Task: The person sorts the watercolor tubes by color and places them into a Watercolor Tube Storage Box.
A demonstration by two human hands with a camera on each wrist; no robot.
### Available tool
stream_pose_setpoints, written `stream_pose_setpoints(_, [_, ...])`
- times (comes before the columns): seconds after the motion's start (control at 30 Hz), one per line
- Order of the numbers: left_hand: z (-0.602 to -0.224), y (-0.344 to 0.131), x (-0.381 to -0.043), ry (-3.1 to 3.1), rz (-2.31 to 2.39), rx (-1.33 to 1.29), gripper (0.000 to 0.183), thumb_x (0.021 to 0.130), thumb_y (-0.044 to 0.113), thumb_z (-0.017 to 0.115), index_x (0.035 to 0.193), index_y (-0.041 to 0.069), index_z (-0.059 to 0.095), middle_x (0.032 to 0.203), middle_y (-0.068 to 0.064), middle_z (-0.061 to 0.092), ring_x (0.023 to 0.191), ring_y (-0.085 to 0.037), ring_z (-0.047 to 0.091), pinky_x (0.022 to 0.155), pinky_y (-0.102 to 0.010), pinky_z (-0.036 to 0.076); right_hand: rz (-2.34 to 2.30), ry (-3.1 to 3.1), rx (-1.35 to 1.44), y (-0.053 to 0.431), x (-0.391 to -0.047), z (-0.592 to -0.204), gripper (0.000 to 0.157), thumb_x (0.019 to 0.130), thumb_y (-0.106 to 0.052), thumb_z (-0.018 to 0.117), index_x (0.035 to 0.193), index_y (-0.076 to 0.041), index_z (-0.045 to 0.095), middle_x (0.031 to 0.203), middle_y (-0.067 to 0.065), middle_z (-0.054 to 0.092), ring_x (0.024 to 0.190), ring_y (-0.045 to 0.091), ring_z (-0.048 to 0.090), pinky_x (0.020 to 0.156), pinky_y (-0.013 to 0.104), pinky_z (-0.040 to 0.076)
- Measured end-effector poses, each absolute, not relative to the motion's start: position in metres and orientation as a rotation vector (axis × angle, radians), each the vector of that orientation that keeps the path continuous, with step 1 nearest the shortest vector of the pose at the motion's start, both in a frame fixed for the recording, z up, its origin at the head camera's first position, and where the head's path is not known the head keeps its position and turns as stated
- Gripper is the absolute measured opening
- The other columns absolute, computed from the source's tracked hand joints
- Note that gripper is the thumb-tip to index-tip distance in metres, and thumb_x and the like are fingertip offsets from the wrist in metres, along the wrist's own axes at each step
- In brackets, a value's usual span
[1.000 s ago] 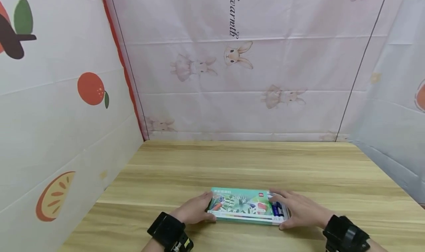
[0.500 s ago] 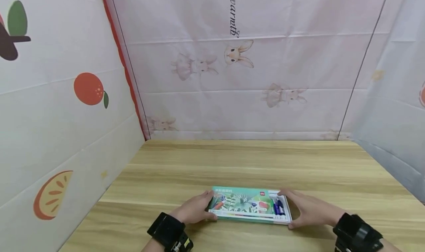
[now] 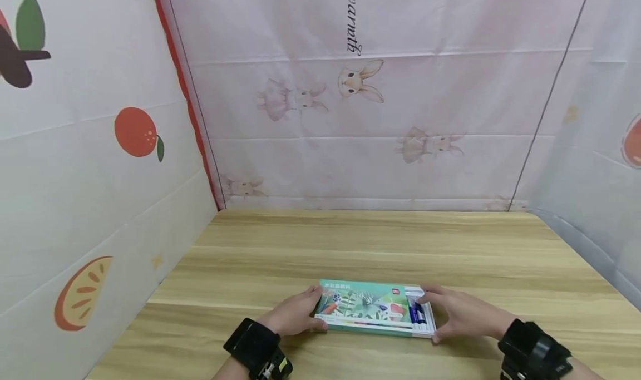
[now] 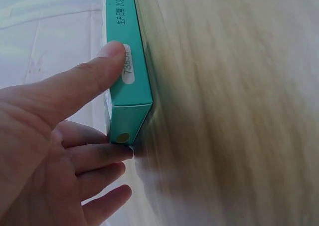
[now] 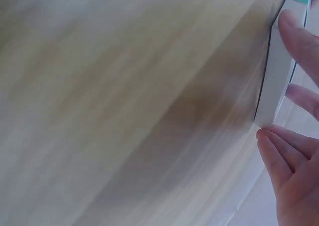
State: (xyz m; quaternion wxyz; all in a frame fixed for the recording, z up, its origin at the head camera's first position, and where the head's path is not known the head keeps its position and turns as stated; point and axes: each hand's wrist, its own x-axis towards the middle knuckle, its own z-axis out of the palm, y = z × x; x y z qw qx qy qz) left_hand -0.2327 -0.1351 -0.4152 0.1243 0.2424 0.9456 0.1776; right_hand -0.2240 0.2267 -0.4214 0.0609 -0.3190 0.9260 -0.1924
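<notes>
A flat paint box point(image 3: 360, 305) with a green illustrated sleeve lies on the wooden table. Its white inner tray point(image 3: 425, 330) juts out of the sleeve's right end, showing dark blue and purple tubes point(image 3: 417, 314). My left hand point(image 3: 295, 313) grips the sleeve's left end; in the left wrist view the thumb point(image 4: 112, 56) presses the near side by a number sticker, and fingers reach the far corner. My right hand point(image 3: 463, 313) holds the tray's right end between thumb and fingers. In the right wrist view, the thumb point(image 5: 294, 29) lies on the tray's near corner, fingers at the far one.
The wooden table point(image 3: 320, 246) extends behind the box to a pink rabbit-print cloth point(image 3: 320, 163). A fruit-print cloth point(image 3: 165, 213) hangs on the left, and another pale cloth point(image 3: 591, 191) on the right. Both wrists wear black camera straps point(image 3: 255, 346).
My right hand has moved right with the tray, drawing it further from the sleeve, then slightly back left. My left hand has stayed on the sleeve's left end.
</notes>
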Motion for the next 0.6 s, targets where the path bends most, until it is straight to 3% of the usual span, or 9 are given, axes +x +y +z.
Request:
stream_pose_setpoints(0.33, [-0.417,-0.130,-0.232,2.796,0.484,0.729,0.086,0.082,0.040,0.067,0.145,-0.005,0.030,0.151,-0.028,0.037,0.136,-0.037,0.040,0.112,-0.051,0.039,-0.687,2.782,-0.848,0.215,-0.230,-0.422,0.100,0.064,-0.046,0.079,0.142,-0.003,0.034,0.139,0.037,0.046,0.123,0.049,0.048,0.095,0.069,0.043])
stream_pose_setpoints(0.6, [-0.416,-0.120,-0.231,2.799,0.460,0.747,0.086,0.081,0.041,0.067,0.145,-0.005,0.030,0.152,-0.025,0.037,0.136,-0.035,0.041,0.111,-0.048,0.041,-0.679,2.799,-0.888,0.210,-0.230,-0.423,0.101,0.063,-0.045,0.079,0.143,-0.004,0.034,0.140,0.036,0.045,0.122,0.048,0.049,0.094,0.068,0.045])
